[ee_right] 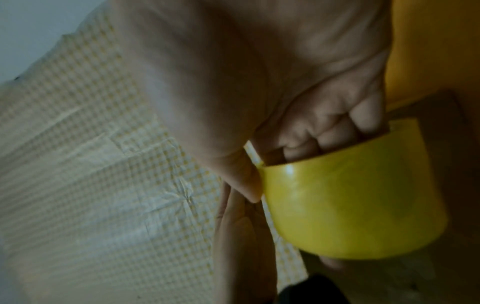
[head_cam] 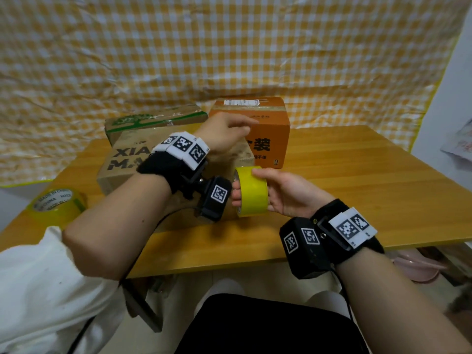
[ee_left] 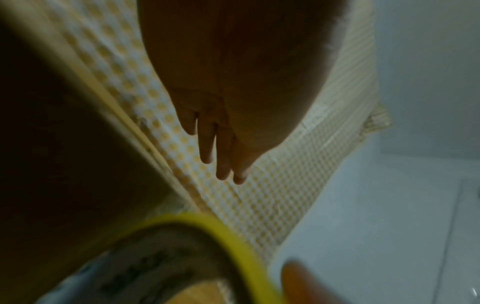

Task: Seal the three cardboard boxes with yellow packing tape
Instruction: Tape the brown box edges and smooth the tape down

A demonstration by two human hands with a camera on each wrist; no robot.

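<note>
Closest to the lens are my forearms with the black wrist rigs strapped on, and just past them my right hand (head_cam: 286, 192) has the yellow tape roll (head_cam: 251, 191). Grip there is a proper wrap: thumb over the top of the roll, fingers (ee_right: 335, 131) curled through the core, so the roll stands on edge above the wooden table (head_cam: 357, 180), up off the surface as far as i can tell. The right wrist view shows the same thing, knuckles tucked inside the ring.

My left hand (head_cam: 224, 135) is further out and a bit up from the roll, reaching over the boxes. Fingers (ee_left: 207, 144) are straight and held close together, nothing in them. Can't tell if the palm is actually touching cardboard or just hovering, the wrist view is too dark for that.

Box situation, all 3 sit beyond the roll: the brown box with black lettering (head_cam: 127, 159) is right under my left wrist and nearest to me, the orange box (head_cam: 270, 134) is just behind the tape and beside my left fingertips, and the flat box with the green tree print (head_cam: 153, 120) is at the back, left of the orange one.

Way off to the left of both hands, near the table edge, lies a second roll of clear tape (head_cam: 57, 204), flat on its side.
</note>
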